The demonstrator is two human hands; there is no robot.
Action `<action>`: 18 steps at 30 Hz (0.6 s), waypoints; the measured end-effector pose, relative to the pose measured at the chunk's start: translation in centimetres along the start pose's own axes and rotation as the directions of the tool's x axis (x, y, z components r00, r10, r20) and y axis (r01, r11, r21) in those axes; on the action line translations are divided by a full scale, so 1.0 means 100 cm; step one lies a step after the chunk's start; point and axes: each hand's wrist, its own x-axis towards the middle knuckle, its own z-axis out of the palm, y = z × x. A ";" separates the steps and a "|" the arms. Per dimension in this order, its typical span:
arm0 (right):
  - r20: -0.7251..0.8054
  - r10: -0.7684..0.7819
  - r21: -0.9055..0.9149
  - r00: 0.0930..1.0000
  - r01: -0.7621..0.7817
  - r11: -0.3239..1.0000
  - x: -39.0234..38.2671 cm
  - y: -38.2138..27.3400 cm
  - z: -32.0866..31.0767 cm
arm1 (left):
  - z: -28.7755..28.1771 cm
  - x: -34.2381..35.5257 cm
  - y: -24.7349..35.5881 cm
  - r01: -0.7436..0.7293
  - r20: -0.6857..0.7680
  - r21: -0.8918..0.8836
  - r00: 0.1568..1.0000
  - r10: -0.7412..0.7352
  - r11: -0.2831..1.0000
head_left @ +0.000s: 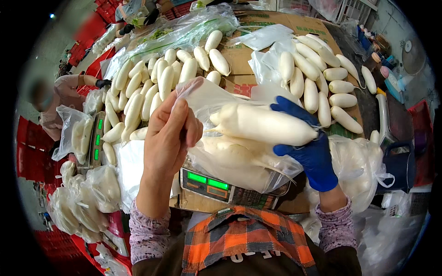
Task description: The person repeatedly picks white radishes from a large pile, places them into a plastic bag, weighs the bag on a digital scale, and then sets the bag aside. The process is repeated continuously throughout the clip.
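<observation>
My left hand (171, 133), bare, pinches the upper edge of a clear plastic bag (200, 94) and lifts it. My right hand (306, 147), in a blue glove, grips a white radish (262, 123) by its thick end. That radish lies level at the mouth of the bag, its narrower end toward my left hand. Below it, more white radishes (230, 152) are inside the bag. The bag rests on a weighing scale (207, 184) with lit green displays. Its weighing plate is mostly hidden under the bag.
Loose radishes (133, 92) are heaped at the far left, with another heap (317, 73) at the far right on cardboard (262, 20). Filled bags (80, 202) stand at left, another (357, 161) at right. A second scale (96, 138) and a person (62, 101) are left. A blue jug (397, 165) stands right.
</observation>
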 end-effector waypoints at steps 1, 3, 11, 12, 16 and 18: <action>0.054 0.019 0.000 0.998 -0.019 1.000 0.003 -0.002 0.006 | 0.008 -0.001 0.001 -0.007 -0.052 0.056 0.999 0.010 0.998; 0.138 -0.033 0.018 0.990 0.031 0.999 0.009 -0.004 0.021 | 0.014 0.000 0.005 0.002 -0.013 0.073 1.000 -0.001 0.997; 0.273 -0.354 -0.495 0.895 0.446 0.746 0.038 0.028 0.047 | 0.007 -0.003 -0.001 0.018 -0.112 0.185 0.994 0.003 0.983; 0.266 -0.327 -0.443 0.907 0.417 0.794 0.034 0.026 0.041 | 0.002 -0.005 -0.005 0.013 -0.135 0.196 0.991 0.014 0.980; -0.045 -0.231 -0.092 0.972 0.226 0.970 0.043 0.037 -0.028 | -0.015 -0.020 -0.010 0.048 -0.212 0.398 0.977 0.040 0.916; -0.286 -0.196 -0.621 0.938 -0.026 0.783 0.066 0.071 -0.090 | -0.016 -0.026 -0.015 0.037 -0.260 0.403 0.963 0.075 0.914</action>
